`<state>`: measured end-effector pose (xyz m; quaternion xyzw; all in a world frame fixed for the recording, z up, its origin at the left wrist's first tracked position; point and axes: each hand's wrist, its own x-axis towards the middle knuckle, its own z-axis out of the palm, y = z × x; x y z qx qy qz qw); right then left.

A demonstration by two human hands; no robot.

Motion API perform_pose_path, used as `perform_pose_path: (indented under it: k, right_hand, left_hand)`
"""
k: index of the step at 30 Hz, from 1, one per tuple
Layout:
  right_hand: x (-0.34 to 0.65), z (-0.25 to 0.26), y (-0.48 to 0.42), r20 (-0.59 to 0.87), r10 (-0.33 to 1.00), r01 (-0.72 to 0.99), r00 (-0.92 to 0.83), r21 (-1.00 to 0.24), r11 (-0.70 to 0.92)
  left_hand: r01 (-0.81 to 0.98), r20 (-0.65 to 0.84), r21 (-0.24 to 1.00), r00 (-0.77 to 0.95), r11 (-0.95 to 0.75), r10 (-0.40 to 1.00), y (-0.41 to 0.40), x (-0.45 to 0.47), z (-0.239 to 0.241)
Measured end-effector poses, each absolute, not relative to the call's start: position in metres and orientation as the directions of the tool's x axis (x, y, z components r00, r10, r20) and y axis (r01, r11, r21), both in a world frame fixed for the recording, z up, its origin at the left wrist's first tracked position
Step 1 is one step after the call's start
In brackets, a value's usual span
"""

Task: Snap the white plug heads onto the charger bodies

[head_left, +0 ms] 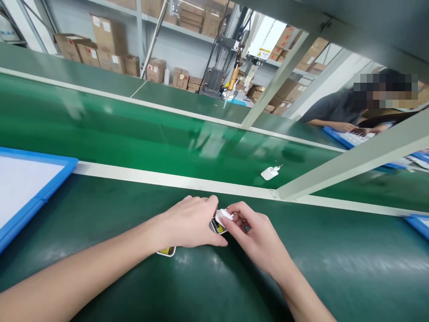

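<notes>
My left hand point(191, 222) and my right hand point(254, 235) meet over the green work mat, fingers pinched together on a small white charger part point(221, 218). Its open underside shows a yellow and black inner piece point(217, 227). A second similar part with a yellow inside point(166, 252) lies on the mat under my left wrist, mostly hidden. A finished white charger plug point(270, 172) lies alone on the green conveyor belt beyond the metal rail.
A blue-framed white tray point(43, 188) sits at the left edge, another blue tray corner point(418, 222) at the right. A slanted metal frame bar point(351, 161) crosses above the belt. Across the belt another person point(338, 112) works at a blue tray. Cardboard boxes fill the shelves behind.
</notes>
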<state>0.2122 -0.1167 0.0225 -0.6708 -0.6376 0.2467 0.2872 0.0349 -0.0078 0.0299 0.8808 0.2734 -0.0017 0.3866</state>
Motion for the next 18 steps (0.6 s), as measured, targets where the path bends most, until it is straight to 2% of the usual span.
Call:
perform_pose_path:
  k: [5,9,12,18]
  right_hand:
    - [0.214,0.020,-0.116,-0.021,0.996,0.587,0.083,-0.807,-0.066]
    - [0.216,0.021,-0.116,-0.065,0.993,0.483,0.101,-0.869,-0.106]
    - [0.216,0.021,-0.116,-0.049,0.996,0.564,0.080,-0.822,-0.086]
    - [0.214,0.028,-0.119,0.043,0.996,0.801,-0.077,-0.592,0.088]
  left_hand:
    - [0.395,-0.249,0.775,0.908,-0.493,0.337,0.007,0.029,0.025]
    - [0.402,-0.236,0.815,0.888,-0.417,0.395,0.007,0.033,0.017]
    - [0.429,-0.227,0.794,0.866,-0.430,0.446,0.001,0.039,0.015]
    - [0.408,-0.179,0.747,0.884,-0.525,0.432,-0.002,0.042,0.017]
